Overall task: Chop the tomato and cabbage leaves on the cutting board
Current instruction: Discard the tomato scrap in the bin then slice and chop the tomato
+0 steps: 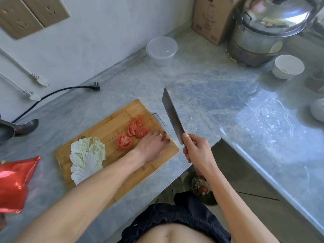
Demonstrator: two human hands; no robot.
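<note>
Grey marble countertop filled the kitchen view, seen from above by the person working at it. Nearest, the right hand gripped the handle of a cleaver, fingers wrapped tight, the blade lifted clear of the counter just off the right edge of the cutting board and pointing away from the body. To its left, the left hand lay on the board's right end, fingertips pressing or pinching a small red bit of tomato; whether the fingers were curled round it could not be told. Just left of and beyond that hand lay the tomato slices, and nearer the board's middle a tomato half, cut face up. The cabbage leaves lay whole at the left end, long axis running toward the person. So the uncut tomato sat left of the blade, with the left hand between them; the knife would probably need to travel leftward over the board.

Farther off stood a clear plastic container, a white bowl, a steel steamer pot and a cardboard box. A black power cord trailed along the pale wall beneath wall sockets. A red foil bag sat at the left.
</note>
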